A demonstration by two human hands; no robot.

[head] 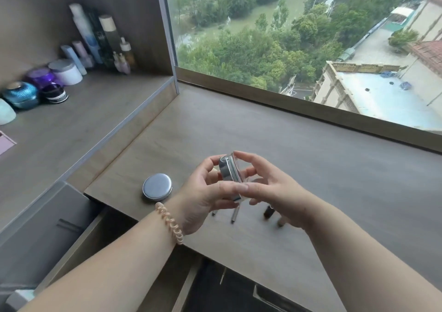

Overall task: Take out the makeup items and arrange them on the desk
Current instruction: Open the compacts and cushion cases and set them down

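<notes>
Hands [205, 187] [270, 189] gripping glossy silver compact [229, 170], wood-grain desk [311, 158]

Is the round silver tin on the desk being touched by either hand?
No: the round silver tin lies alone on the desk, left of both hands.

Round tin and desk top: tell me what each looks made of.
Round tin: likely brushed metal, judging by its matte silver lid with a soft sheen and bright rim, though silver-coated plastic is possible. Desk top: wood-look laminate or veneer, grey-brown with faint grain streaks and a matte finish.
</notes>
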